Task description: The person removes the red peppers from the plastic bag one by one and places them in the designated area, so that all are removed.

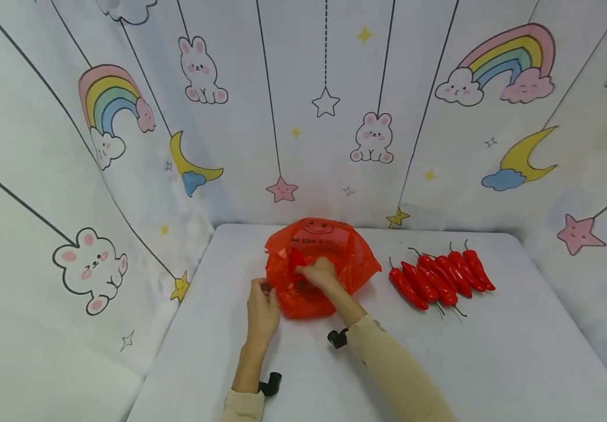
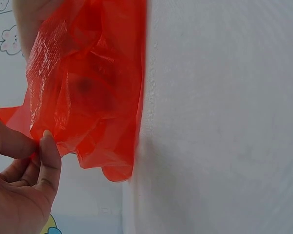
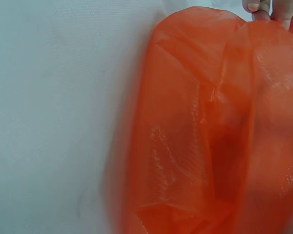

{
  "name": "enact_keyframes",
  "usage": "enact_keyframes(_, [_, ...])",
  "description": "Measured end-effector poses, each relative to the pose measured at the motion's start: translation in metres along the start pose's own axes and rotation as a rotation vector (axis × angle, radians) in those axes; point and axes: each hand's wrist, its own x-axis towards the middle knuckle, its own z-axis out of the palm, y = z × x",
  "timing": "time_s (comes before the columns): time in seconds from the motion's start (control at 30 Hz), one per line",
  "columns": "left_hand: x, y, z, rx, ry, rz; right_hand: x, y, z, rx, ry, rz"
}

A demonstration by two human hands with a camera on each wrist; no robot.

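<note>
An orange-red plastic bag (image 1: 358,264) stands on the table with its mouth toward me. My left hand (image 1: 263,310) pinches the left edge of the bag between thumb and fingers, which shows closely in the left wrist view, with the bag film (image 2: 97,112) beside the fingertips. My right hand (image 1: 320,273) reaches into the bag's mouth and grips a bright red chili pepper (image 1: 296,258), partly hidden by the fingers. In the right wrist view the bag's side (image 3: 185,122) blocks sight of the right hand, and left-hand fingers (image 3: 282,9) show at its top edge.
Several red chili peppers (image 1: 440,278) with dark stems lie side by side in a slanting row, right of the bag. The white table (image 1: 493,351) ends at a printed cloth backdrop (image 1: 303,146) behind and at the sides.
</note>
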Motion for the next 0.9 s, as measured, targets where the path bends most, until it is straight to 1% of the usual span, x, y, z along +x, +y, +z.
enact_keyframes(0.17, [-0.0014,-0.0019,-0.0004,0.005,0.010,0.020,-0.0028,-0.0021,-0.0012,0.000,0.008,0.008])
enact_keyframes(0.27, [-0.0014,-0.0028,0.0000,0.009,0.015,0.022,-0.0027,-0.0017,-0.0014,-0.012,0.014,-0.002])
enact_keyframes(0.5, [-0.0003,-0.0044,0.0009,0.003,-0.001,-0.010,-0.0007,-0.0005,-0.0021,-0.030,0.047,-0.018])
enact_keyframes(0.67, [0.0000,-0.0047,0.0014,0.009,0.006,-0.007,-0.0006,-0.0012,-0.0042,-0.028,0.035,-0.028])
enact_keyframes(0.9, [-0.0006,-0.0046,0.0019,-0.002,-0.007,-0.010,-0.0031,-0.0019,-0.0096,-0.007,0.025,-0.015])
